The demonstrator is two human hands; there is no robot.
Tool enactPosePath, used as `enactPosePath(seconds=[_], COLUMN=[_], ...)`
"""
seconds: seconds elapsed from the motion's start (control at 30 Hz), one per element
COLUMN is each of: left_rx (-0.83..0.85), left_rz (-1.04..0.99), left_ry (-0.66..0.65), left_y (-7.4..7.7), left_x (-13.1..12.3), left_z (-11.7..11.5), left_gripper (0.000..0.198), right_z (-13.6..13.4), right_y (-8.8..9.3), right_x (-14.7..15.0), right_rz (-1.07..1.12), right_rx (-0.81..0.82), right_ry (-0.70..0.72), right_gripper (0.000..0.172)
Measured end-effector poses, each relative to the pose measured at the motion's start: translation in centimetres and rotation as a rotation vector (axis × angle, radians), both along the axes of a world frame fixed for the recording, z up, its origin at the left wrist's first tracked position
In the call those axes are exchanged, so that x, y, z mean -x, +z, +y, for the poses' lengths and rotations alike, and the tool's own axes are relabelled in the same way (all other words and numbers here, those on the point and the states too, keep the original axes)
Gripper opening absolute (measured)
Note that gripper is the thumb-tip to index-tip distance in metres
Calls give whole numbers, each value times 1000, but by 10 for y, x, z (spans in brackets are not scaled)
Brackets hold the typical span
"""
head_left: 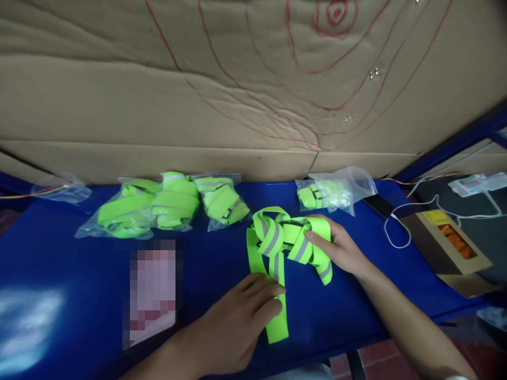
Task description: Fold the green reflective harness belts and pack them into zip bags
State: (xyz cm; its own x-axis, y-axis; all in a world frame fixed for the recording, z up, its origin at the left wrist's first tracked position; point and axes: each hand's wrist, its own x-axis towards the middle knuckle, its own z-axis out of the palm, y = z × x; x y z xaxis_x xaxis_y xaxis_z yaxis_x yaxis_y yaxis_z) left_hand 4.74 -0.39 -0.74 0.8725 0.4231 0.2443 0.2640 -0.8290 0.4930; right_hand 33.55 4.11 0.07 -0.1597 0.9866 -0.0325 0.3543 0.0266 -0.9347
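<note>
Neon-green reflective strap bundle with grey stripes (291, 237) lay mid blue tabletop (79, 274), just in front of the bagged straps (158, 203). Left hand (233, 322) flat, fingers spread, pinning its tail. Right hand (340, 248) loosely curled on the loops. Looked soft, light, floppy; best gripped at the folds.

A glossy blue table (71, 264) carries a loose neon-green reflective strap (277, 240), three bagged straps (162, 203) along its back edge, a fourth bag (336, 191) at the right, an empty clear bag (63, 189) and a blurred card (152, 293).
</note>
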Motion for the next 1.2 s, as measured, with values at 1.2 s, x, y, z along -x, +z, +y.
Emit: enactPosePath(seconds=[1.2], left_rx=[-185], left_rz=[186], left_ry=[655], left_y=[-30], left_x=[-8], left_z=[9], left_gripper=[46], right_z=[-12], right_y=[-2], right_x=[13], right_rz=[-717], right_rx=[-429], right_ry=[259], right_gripper=[22])
